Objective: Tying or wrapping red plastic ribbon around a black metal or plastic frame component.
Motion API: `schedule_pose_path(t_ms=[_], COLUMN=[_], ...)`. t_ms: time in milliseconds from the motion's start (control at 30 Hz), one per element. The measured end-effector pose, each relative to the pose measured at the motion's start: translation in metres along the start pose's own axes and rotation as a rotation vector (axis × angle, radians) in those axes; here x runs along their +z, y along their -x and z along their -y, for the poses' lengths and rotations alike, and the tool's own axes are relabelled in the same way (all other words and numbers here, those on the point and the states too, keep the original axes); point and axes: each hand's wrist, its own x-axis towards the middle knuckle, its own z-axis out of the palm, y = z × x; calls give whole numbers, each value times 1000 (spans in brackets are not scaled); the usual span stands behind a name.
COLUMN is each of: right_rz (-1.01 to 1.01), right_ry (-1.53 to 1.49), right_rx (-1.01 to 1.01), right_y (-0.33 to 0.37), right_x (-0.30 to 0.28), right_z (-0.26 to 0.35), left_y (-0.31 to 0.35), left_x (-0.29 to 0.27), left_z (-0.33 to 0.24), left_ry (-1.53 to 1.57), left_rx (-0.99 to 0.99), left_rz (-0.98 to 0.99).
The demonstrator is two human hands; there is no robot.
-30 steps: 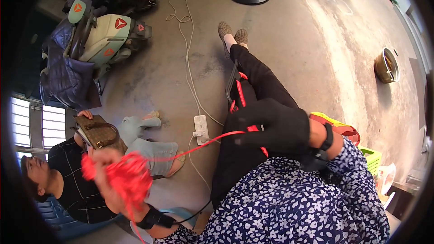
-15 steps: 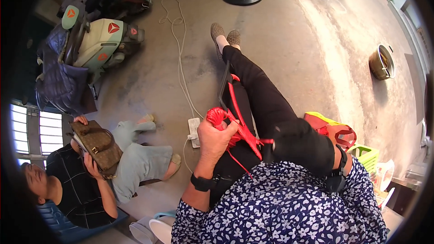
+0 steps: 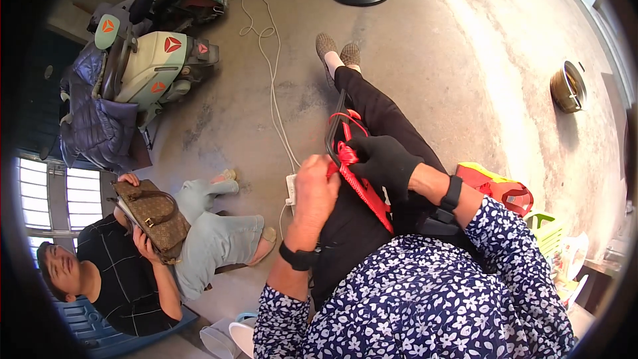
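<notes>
A black frame (image 3: 330, 134), partly wrapped in red cord (image 3: 367, 194), rests across my thighs and leans toward my knees. Bare and with fingers curled, my left hand (image 3: 315, 194) is at the frame's left edge, pinching a bit of red cord. My right hand (image 3: 389, 165), in a black glove, has its fingertips closed on a bundle of red cord (image 3: 347, 153) over the frame. The right fingers partly cover the bundle, and the left palm is hidden.
On the left a seated person (image 3: 106, 266) holds a brown handbag (image 3: 151, 216). Scooters (image 3: 149, 66) stand behind. A white cable (image 3: 276, 100) runs to a power strip (image 3: 291, 189) beside my left hand. To my right are a red bag (image 3: 488, 183) and green basket (image 3: 546, 229); farther off, a metal bucket (image 3: 567, 88).
My right hand has come up and left from near my lap to the cord bundle. My left hand, which held the bundle, has shifted down to the frame's edge.
</notes>
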Motion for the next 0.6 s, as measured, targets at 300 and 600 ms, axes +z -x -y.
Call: schedule_pose_path(t_ms=[300,600], right_rz=[-146,255], right_ry=[-1600,-1286], right_rx=[-365,-103], right_y=[34,74], right_x=[-55,-55], right_z=[-23,3], left_y=[18,46], left_x=[-45,-60], left_z=[-23,-11], left_ry=[1054,2285], left_rx=[-339,-177], left_rz=[90,310])
